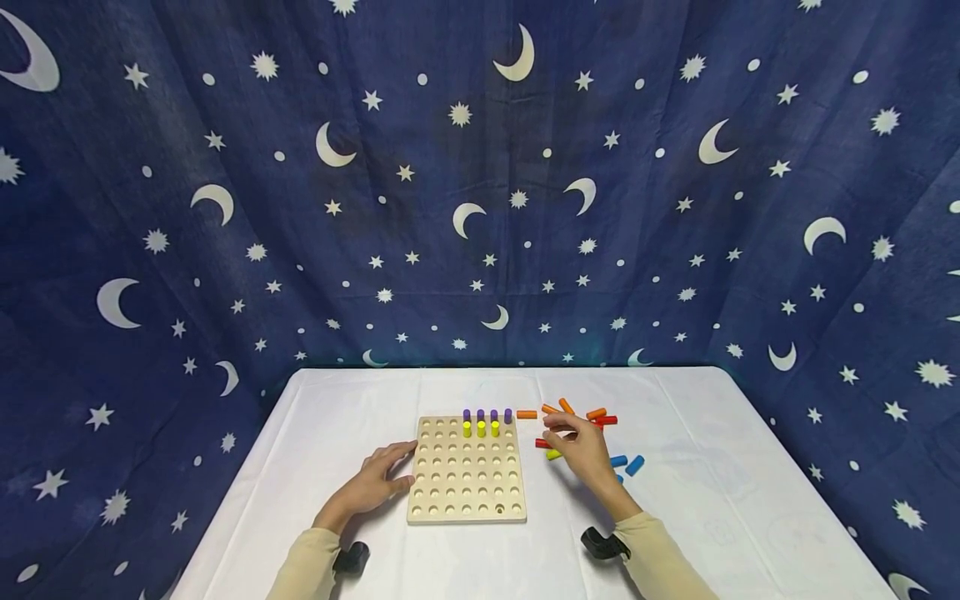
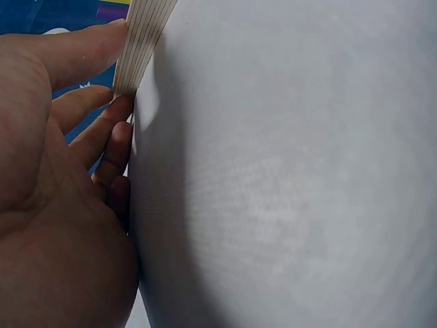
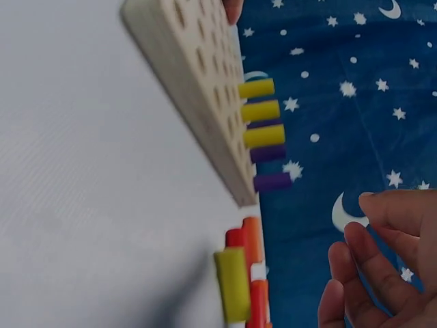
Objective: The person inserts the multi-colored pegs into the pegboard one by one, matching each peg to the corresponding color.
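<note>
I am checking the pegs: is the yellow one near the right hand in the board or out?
Out: the yellow peg lies on the white table, apart from the board.

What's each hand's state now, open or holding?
Left hand: open, touching the edge of the pegboard.
Right hand: open, holding nothing, near the loose yellow peg.

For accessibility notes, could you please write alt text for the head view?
A left hand touches a wooden board with four purple pegs and three yellow pegs; the right hand hovers over loose pegs on a white table.
</note>
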`<act>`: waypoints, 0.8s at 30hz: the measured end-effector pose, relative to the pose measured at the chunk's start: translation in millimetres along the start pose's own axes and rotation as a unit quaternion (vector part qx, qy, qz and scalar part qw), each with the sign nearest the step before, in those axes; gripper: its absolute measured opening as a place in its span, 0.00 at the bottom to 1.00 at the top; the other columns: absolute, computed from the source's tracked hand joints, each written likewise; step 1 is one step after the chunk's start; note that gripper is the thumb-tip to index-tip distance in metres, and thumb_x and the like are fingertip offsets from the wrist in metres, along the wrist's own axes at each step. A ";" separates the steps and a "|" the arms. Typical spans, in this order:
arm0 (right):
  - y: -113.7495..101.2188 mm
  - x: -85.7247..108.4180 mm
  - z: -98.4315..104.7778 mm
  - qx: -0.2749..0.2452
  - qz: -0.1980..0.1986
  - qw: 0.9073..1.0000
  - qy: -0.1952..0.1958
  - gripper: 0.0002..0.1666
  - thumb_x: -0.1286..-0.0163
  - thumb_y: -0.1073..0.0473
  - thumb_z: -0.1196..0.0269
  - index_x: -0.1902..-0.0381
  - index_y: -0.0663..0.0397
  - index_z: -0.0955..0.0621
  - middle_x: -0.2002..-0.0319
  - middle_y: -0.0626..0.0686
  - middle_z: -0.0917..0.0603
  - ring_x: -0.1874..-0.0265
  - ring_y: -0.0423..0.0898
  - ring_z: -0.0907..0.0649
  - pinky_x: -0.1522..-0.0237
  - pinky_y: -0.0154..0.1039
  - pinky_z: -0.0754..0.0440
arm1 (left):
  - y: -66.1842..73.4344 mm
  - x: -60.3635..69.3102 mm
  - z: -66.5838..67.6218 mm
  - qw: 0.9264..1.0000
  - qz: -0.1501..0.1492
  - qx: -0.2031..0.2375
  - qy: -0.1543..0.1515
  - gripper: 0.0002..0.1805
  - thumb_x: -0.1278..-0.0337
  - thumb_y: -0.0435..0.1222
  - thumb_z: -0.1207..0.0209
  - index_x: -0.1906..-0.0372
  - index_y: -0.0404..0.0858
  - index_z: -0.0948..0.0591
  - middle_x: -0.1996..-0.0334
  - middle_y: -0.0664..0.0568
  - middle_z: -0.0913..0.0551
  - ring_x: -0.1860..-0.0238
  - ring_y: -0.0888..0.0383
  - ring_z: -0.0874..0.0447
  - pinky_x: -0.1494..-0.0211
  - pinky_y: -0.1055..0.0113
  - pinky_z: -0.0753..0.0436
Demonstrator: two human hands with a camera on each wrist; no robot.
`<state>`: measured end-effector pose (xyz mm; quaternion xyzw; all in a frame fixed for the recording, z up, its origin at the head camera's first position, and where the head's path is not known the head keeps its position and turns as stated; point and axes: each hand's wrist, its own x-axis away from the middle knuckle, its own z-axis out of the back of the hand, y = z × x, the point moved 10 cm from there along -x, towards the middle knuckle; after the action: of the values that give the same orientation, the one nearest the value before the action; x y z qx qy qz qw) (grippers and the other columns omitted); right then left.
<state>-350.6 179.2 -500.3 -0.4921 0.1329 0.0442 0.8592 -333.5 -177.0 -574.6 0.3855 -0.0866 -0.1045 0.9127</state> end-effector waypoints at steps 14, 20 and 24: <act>31.6 6.2 21.6 0.054 0.006 0.998 0.010 0.13 0.42 0.63 0.28 0.57 0.50 0.12 0.62 0.50 0.10 0.59 0.48 0.14 0.53 0.45 0.20 | 4.8 2.5 3.0 1.000 -0.017 -0.015 0.003 0.35 0.42 0.45 0.36 0.29 0.46 0.30 0.30 0.46 0.30 0.30 0.42 0.37 0.28 0.36 0.41; 39.2 6.3 26.1 0.069 -0.003 0.998 -0.002 0.14 0.42 0.62 0.28 0.56 0.53 0.12 0.59 0.53 0.11 0.58 0.51 0.15 0.48 0.54 0.20 | 4.7 1.6 2.2 1.000 -0.017 -0.006 -0.001 0.35 0.42 0.46 0.36 0.29 0.47 0.30 0.30 0.46 0.30 0.29 0.43 0.37 0.26 0.38 0.44; 43.9 5.4 24.5 0.092 -0.001 0.996 -0.022 0.14 0.43 0.61 0.27 0.56 0.53 0.12 0.57 0.54 0.11 0.60 0.50 0.15 0.52 0.51 0.18 | 4.5 0.9 2.1 1.000 -0.017 -0.010 0.000 0.35 0.42 0.46 0.36 0.29 0.47 0.30 0.30 0.46 0.30 0.28 0.43 0.37 0.26 0.38 0.43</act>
<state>-349.9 222.4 -526.6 -0.4103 0.1165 0.0417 0.9035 -332.5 -175.6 -569.8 0.3776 -0.0788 -0.1203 0.9147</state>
